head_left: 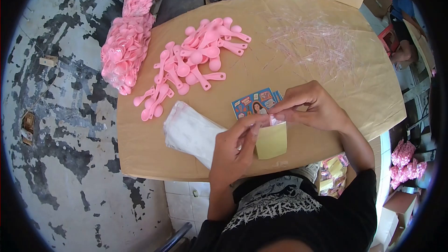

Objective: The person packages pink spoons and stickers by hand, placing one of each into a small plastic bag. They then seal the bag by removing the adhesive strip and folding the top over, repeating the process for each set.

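Apparently light, flexible, slippery: one yellow packet; left hand and right hand pinched its pinkish top between fingertips; that edge seemed the best hold.

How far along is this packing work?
Partly done, it seems. Pink-and-yellow packets at lower right look finished. The left hand and right hand pinch the top of a yellow piece. Apparently left: loose pink scoops, printed cards.
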{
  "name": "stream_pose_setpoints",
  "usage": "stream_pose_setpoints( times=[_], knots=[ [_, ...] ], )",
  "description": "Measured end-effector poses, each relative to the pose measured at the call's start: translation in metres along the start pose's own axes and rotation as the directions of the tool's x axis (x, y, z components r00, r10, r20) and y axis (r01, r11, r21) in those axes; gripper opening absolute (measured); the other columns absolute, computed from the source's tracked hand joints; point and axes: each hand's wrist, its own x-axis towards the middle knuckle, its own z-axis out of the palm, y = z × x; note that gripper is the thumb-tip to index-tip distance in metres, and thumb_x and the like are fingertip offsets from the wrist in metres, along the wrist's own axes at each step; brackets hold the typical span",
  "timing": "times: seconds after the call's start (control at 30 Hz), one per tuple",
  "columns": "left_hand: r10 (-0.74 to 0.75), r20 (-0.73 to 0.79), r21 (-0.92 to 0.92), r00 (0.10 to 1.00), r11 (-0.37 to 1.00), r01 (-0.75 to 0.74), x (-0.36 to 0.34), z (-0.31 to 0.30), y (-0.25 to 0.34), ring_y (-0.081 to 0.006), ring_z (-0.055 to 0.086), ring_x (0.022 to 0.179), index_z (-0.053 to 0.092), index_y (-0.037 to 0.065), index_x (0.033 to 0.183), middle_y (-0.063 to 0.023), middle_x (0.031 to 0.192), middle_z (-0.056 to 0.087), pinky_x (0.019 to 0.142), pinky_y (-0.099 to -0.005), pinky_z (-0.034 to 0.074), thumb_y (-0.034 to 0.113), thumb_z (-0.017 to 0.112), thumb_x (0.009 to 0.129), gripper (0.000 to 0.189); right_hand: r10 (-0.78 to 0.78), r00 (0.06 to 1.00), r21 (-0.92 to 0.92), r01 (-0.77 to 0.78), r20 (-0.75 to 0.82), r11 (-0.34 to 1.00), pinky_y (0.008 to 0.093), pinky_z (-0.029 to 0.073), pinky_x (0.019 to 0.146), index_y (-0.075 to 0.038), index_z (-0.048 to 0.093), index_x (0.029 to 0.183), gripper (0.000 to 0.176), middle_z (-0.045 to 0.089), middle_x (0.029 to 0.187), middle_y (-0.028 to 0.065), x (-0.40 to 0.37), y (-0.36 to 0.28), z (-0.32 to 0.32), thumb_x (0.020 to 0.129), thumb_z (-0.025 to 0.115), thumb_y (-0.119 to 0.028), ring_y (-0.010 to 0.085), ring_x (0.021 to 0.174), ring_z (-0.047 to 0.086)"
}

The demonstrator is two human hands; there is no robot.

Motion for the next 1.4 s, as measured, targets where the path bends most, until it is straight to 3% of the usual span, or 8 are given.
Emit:
stream_pose_setpoints(
  times=[0.27, 0.4, 0.67, 0.87, 0.97, 1.17, 1.33, 1.4],
  knots=[
    [0.001, 0.005, -0.099, 1.0, 0.995, -0.001, 0.002, -0.008, -0.008, -0.0031, 0.045, 0.069, 0.062, -0.002, 0.109, -0.0032, 0.09, 0.063, 0.061, -0.0196, 0.036, -0.006, 0.043, 0.096, 0.024, -0.381, 0.917, -0.14, 0.395, 0.114, 0.908, 0.0343, 0.052, 0.075, -0.011, 0.076, 0.1, 0.034, 0.071, 0.087, 0.0064, 0.001, 0.017, -0.005, 0.074, 0.065, 0.008, 0.0224, 0.083, 0.064],
    [-0.051, 0.116, -0.061, 0.992, 0.996, 0.058, -0.001, -0.021, -0.009, -0.012, 0.062, 0.088, 0.061, -0.004, 0.104, -0.0109, 0.101, 0.066, 0.077, -0.0242, 0.048, -0.006, 0.039, 0.094, 0.024, -0.387, 0.913, -0.16, 0.405, 0.131, 0.9, 0.0356, 0.051, 0.078, -0.01, 0.076, 0.096, 0.033, 0.071, 0.086, 0.0057, 0.0, 0.016, -0.006, 0.071, 0.064, 0.007, 0.024, 0.085, 0.064],
    [-0.002, 0.15, -0.161, 0.989, 0.987, 0.026, 0.0, -0.026, -0.016, -0.0096, 0.059, 0.079, 0.059, -0.004, 0.098, -0.0079, 0.092, 0.064, 0.07, -0.0236, 0.049, 0.002, 0.041, 0.094, 0.02, -0.405, 0.904, -0.147, 0.422, 0.135, 0.894, 0.0364, 0.051, 0.077, -0.01, 0.076, 0.092, 0.033, 0.07, 0.083, 0.0062, -0.001, 0.016, -0.004, 0.068, 0.062, 0.007, 0.0247, 0.082, 0.063],
    [0.002, 0.11, -0.029, 0.994, 1.0, 0.001, -0.002, -0.009, -0.012, -0.007, 0.062, 0.069, 0.05, 0.002, 0.093, -0.0062, 0.077, 0.064, 0.059, -0.0214, 0.049, 0.0, 0.066, 0.087, 0.017, -0.416, 0.898, -0.2, 0.438, 0.141, 0.876, 0.0362, 0.052, 0.079, -0.007, 0.073, 0.094, 0.032, 0.07, 0.083, 0.0087, -0.002, 0.015, -0.014, 0.068, 0.061, 0.007, 0.0259, 0.084, 0.065],
    [0.012, 0.067, -0.066, 0.998, 0.998, -0.008, -0.003, -0.009, -0.005, -0.014, 0.069, 0.074, 0.047, 0.003, 0.092, -0.0098, 0.081, 0.069, 0.06, -0.0237, 0.053, 0.004, 0.075, 0.082, 0.03, -0.196, 0.974, -0.027, 0.194, -0.111, 0.981, 0.035, 0.054, 0.078, -0.008, 0.07, 0.105, 0.035, 0.071, 0.087, 0.0089, -0.006, 0.003, -0.008, 0.073, 0.066, 0.004, 0.0258, 0.084, 0.068],
    [0.004, 0.068, -0.166, 0.998, 0.986, 0.007, -0.015, -0.004, -0.001, -0.0231, 0.071, 0.091, 0.052, -0.001, 0.114, -0.0201, 0.111, 0.065, 0.075, -0.0306, 0.059, 0.003, 0.072, 0.084, 0.036, -0.051, 0.992, -0.249, 0.078, 0.114, 0.965, 0.0309, 0.055, 0.076, -0.005, 0.064, 0.118, 0.045, 0.071, 0.104, 0.0113, -0.022, -0.018, 0.014, 0.075, 0.079, -0.006, 0.0231, 0.086, 0.072],
    [0.33, -0.228, -0.079, 0.916, 0.931, -0.355, -0.062, -0.067, -0.033, -0.0259, 0.067, 0.101, 0.059, -0.006, 0.112, -0.0196, 0.119, 0.062, 0.084, -0.0328, 0.057, -0.007, 0.061, 0.085, 0.027, 0.409, 0.836, -0.473, -0.211, 0.367, 0.856, 0.0341, 0.054, 0.081, -0.008, 0.066, 0.113, 0.04, 0.07, 0.107, 0.0103, -0.048, -0.048, -0.036, 0.076, 0.079, -0.013, 0.0253, 0.094, 0.069],
    [0.294, -0.336, 0.136, 0.895, 0.955, -0.263, -0.087, -0.094, -0.037, -0.029, 0.064, 0.106, 0.063, -0.004, 0.108, -0.0207, 0.121, 0.062, 0.092, -0.0419, 0.051, -0.003, 0.063, 0.084, 0.024, 0.332, 0.854, -0.561, -0.058, 0.401, 0.826, 0.0381, 0.049, 0.083, -0.008, 0.067, 0.106, 0.028, 0.069, 0.1, 0.0094, -0.047, -0.06, -0.042, 0.08, 0.075, -0.017, 0.0278, 0.094, 0.065]
  ],
)
